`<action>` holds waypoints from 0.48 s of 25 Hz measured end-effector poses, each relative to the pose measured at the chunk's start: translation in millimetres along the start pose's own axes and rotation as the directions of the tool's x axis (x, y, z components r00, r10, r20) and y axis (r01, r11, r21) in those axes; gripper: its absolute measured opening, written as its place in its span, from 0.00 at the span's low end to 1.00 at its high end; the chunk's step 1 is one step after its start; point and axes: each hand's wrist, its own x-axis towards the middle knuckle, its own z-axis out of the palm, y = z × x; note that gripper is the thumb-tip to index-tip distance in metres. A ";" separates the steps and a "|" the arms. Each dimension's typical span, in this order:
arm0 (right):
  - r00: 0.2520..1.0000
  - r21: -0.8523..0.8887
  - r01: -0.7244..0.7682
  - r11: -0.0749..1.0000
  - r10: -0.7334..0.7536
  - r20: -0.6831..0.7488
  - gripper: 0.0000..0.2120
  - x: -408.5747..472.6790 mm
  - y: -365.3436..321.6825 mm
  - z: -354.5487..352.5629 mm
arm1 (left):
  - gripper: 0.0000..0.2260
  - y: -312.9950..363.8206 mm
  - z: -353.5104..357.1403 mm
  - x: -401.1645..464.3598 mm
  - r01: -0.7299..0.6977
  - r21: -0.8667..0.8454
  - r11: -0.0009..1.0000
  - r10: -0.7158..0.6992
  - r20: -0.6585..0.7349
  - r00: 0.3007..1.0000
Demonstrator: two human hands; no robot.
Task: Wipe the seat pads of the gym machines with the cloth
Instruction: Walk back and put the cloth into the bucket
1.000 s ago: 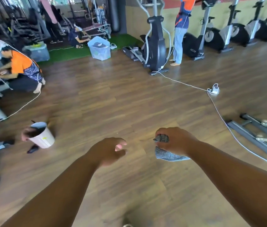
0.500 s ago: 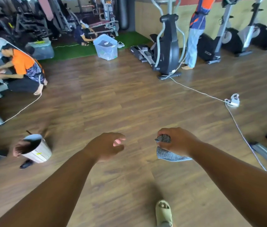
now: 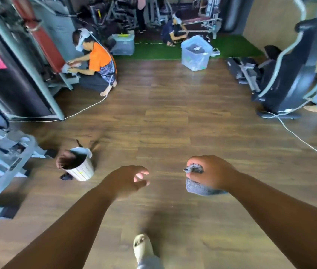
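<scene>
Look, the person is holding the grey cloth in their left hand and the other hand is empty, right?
Not quite. The head view shows the grey cloth bunched in the right hand, whose fingers curl round it. It is the left hand that is empty, fingers loosely curled above the wooden floor.

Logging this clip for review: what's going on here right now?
A person is crossing a gym's wooden floor with both arms out front. The right hand grips a grey cloth; the left hand is loose and holds nothing. No seat pad is being wiped by this person yet. A white bucket stands on the floor to the left, near a machine.
</scene>
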 end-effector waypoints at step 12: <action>0.999 0.071 0.033 0.997 -0.034 0.011 0.13 325.8 -50.5 -69.4 | 0.17 -99.9 -179.8 268.9 0.026 0.062 0.998 -0.023 -0.048 0.999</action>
